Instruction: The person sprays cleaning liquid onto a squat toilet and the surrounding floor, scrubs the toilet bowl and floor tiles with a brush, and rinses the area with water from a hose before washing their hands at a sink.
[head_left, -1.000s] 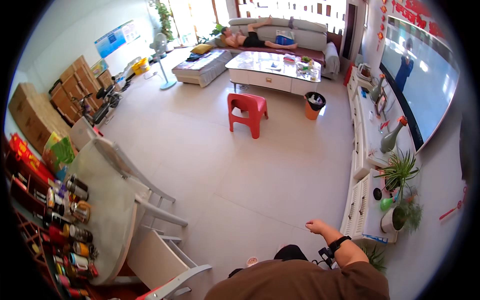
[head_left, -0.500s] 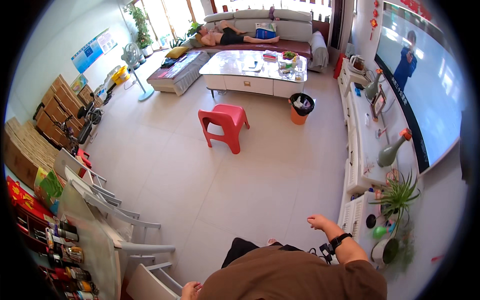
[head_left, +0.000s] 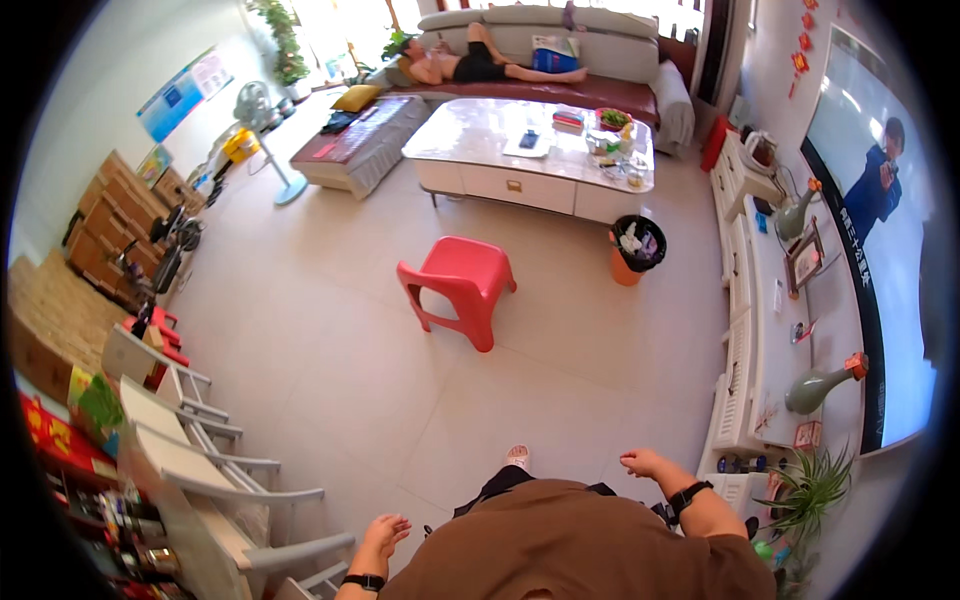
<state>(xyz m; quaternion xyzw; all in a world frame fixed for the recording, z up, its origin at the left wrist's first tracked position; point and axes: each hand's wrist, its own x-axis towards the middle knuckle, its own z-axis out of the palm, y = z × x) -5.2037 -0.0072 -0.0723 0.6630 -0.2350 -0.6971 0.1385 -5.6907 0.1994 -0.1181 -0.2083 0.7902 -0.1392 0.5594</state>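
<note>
My left hand (head_left: 386,533) hangs at my left side, its fingers apart and holding nothing. A dark band circles that wrist. In front of me on the right, my right hand (head_left: 645,463) is empty, with loosely bent fingers and a black band on its wrist. Neither hand touches anything. Ahead stands a red plastic chair (head_left: 465,267) on the tiled floor, out of reach of both hands. One of my feet in a light sandal (head_left: 517,457) shows past my brown shirt.
Grey-white chairs (head_left: 230,487) line a table on the left. A white TV cabinet (head_left: 765,350) with vases runs along the right. Ahead are an orange bin (head_left: 628,270), a white coffee table (head_left: 480,183), a standing fan (head_left: 268,140) and a sofa (head_left: 620,88) where a person (head_left: 480,68) lies.
I have moved forward; the red chair, bin and coffee table appear nearer. My left hand has swung forward into fuller view. The right hand stays in front, empty.
</note>
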